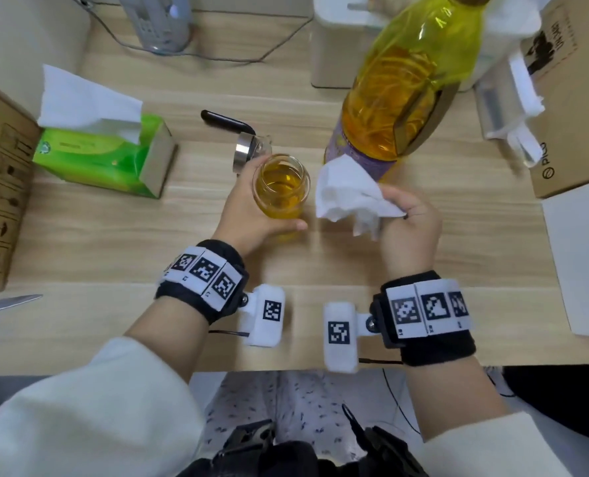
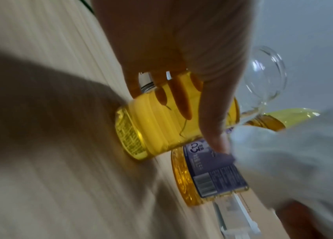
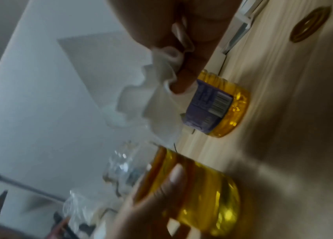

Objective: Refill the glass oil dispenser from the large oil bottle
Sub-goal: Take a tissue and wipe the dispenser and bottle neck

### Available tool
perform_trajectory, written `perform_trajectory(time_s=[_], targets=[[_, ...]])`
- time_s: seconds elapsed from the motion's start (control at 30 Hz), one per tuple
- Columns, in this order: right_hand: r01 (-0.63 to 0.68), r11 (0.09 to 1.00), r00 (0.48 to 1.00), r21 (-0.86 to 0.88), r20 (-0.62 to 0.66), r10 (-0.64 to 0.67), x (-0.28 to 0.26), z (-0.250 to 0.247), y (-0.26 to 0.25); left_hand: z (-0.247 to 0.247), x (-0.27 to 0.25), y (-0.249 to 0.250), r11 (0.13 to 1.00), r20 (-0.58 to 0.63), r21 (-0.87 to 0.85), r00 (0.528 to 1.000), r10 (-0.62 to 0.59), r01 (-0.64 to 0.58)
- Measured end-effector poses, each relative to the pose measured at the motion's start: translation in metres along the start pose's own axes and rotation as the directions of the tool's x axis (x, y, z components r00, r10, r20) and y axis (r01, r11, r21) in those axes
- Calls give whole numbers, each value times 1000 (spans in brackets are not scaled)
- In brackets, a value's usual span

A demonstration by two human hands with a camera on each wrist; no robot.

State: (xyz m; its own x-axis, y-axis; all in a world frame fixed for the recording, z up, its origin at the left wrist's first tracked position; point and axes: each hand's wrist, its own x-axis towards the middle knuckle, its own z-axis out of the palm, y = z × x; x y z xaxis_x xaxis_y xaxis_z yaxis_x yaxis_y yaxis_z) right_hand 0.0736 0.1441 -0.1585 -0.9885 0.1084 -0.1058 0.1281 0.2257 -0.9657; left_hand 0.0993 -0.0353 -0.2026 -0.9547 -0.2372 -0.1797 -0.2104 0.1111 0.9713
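The glass oil dispenser [image 1: 281,187], open at the top and largely filled with yellow oil, is gripped by the left hand [image 1: 248,215]; its fingers [image 2: 178,98] are curled round the far side of the ribbed glass body and the thumb [image 1: 294,224] is laid across the near side. The dispenser's base is seen on or just above the light wooden desk [image 1: 114,242]; which of the two cannot be told. Just to its right, a crumpled white tissue [image 1: 346,194] is pinched in the right hand [image 1: 408,222], whose fingers [image 3: 186,76] are closed narrowly on the paper, the loose part being spread toward the dispenser. Directly behind the tissue, the large oil bottle [image 1: 410,94] is stood upright on the desk, its purple label [image 3: 208,111] being partly covered by the tissue. Behind the dispenser, its metal-collared lid with a black handle [image 1: 238,132] is laid on the desk. Farther left, a green tissue box [image 1: 103,153] is seen.
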Motion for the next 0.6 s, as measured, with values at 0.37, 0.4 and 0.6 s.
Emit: perform_trajectory(time_s=[0.37, 0.4, 0.6], targets=[[174, 984, 964, 30, 200, -176, -10, 41, -10, -1, -3, -4, 999, 53, -26, 998, 36, -35], [201, 979, 960, 20, 194, -201, -7, 42, -12, -1, -3, -5, 1000, 49, -10, 998, 28, -27], [173, 984, 960, 51, 213, -180, 5, 44, -22, -2, -6, 0, 987, 24, 155, 999, 25, -29]])
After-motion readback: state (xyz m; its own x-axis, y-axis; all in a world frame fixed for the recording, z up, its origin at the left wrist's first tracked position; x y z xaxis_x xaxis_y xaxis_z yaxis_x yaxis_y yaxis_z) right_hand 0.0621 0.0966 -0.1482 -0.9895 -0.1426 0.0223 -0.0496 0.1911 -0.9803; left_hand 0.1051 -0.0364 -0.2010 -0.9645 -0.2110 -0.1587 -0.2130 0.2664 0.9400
